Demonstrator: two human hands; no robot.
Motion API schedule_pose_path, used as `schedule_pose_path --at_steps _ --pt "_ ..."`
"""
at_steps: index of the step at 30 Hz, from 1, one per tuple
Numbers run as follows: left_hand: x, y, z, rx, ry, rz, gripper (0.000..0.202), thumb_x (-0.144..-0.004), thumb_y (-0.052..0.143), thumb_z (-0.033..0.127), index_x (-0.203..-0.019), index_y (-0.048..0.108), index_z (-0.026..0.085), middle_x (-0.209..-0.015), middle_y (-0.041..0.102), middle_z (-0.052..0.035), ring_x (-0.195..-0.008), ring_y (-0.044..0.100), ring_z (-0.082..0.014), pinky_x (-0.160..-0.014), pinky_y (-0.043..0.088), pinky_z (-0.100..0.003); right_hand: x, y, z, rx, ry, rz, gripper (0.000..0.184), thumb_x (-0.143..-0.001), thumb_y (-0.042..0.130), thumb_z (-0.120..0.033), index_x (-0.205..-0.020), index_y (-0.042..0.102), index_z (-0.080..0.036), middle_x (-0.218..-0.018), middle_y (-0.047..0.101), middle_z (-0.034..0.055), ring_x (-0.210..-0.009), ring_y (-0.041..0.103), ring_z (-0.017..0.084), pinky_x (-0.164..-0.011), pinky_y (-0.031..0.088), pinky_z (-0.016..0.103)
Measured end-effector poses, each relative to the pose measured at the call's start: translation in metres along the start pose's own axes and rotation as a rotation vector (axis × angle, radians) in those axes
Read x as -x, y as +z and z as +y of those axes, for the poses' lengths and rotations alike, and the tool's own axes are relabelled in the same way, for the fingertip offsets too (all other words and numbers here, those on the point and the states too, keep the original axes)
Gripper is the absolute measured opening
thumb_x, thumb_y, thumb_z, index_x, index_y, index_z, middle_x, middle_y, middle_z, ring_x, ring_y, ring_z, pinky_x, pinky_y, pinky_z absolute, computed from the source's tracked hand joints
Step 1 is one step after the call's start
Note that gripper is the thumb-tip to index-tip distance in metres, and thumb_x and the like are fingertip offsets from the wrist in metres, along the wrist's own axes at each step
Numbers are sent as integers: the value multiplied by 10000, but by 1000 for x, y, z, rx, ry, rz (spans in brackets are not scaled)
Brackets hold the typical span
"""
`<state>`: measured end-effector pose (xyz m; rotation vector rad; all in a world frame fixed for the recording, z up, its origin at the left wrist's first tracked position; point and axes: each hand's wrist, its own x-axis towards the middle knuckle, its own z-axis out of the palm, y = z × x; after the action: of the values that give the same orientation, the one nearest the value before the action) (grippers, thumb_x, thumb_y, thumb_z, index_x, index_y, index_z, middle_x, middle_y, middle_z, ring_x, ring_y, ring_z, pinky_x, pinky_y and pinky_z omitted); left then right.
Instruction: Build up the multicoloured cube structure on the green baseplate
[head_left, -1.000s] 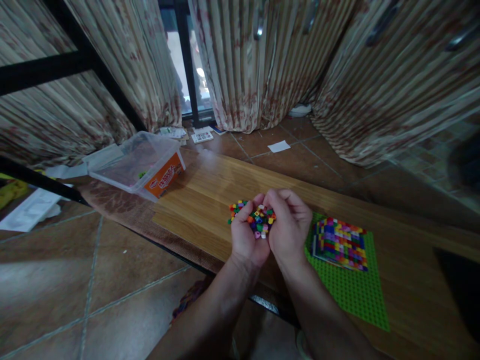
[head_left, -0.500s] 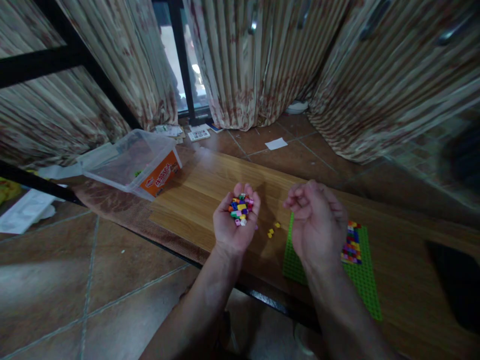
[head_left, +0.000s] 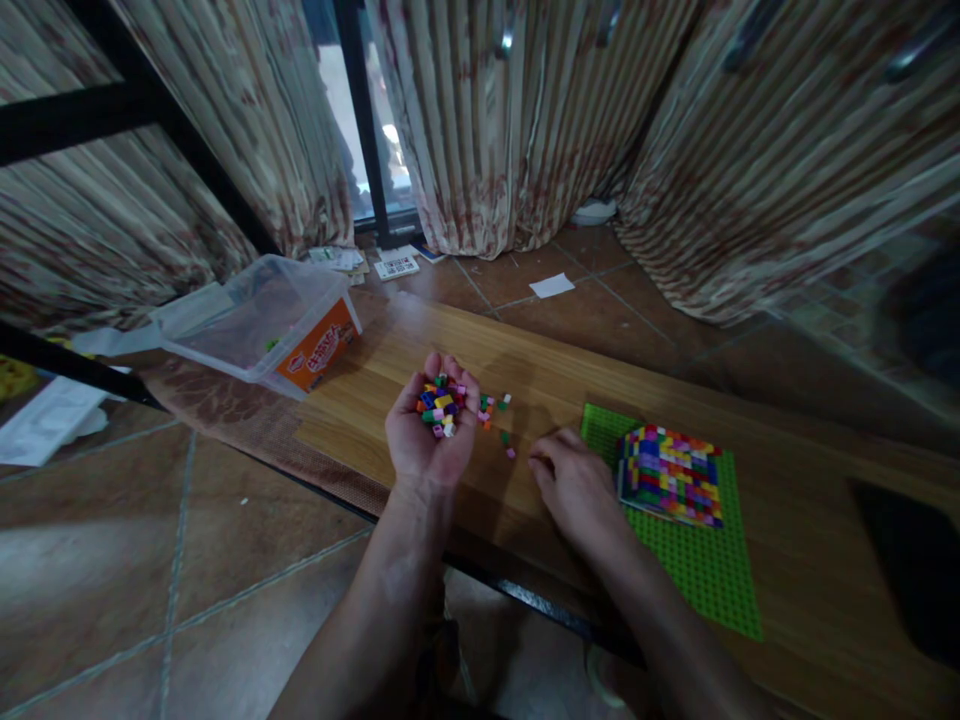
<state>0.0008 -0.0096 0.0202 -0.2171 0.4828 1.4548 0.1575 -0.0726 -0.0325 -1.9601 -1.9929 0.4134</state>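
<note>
My left hand (head_left: pixel 431 425) is cupped palm up, holding a heap of small multicoloured toy bricks (head_left: pixel 444 403). On the wooden table, my right hand (head_left: pixel 576 480) is lowered palm down with its fingers curled together. Whatever lies under those fingertips is hidden. Between the hands lie several loose bricks (head_left: pixel 505 438), some of them partly behind my left hand. To the right, a block built of many coloured bricks (head_left: pixel 670 475) stands on a green studded baseplate (head_left: pixel 701 580).
A clear plastic tub (head_left: pixel 255 310) with an orange label stands at the table's left end. A dark flat object (head_left: pixel 907 560) lies at the right. Papers (head_left: pixel 551 286) are on the tiled floor beyond the table, near the curtains (head_left: pixel 517 140).
My left hand has moved left with its bricks, uncovering loose ones. My right hand has dropped onto the table where yellow bricks lay, covering them, and the built block now shows.
</note>
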Motion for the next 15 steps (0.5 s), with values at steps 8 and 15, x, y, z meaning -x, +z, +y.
schedule_pose_path --at_steps 8,15 --pt "-2 -6 -9 -84 -95 99 245 -905 464 181 -808 680 120 -787 687 -63 -725 666 -120 -751 550 -266 -10 -24 -16 -258 13 86 114 -801 623 -143 -736 699 -196 -768 637 17 -706 620 155 -687 465 279" --pt "5 -7 -31 -121 -245 36 306 -920 435 202 -772 683 100 -761 683 -79 -757 667 -137 -808 550 -270 -23 -57 -59 -660 -201 176 102 -836 652 -205 -906 725 -211 -936 686 31 -785 657 141 -720 530 280"
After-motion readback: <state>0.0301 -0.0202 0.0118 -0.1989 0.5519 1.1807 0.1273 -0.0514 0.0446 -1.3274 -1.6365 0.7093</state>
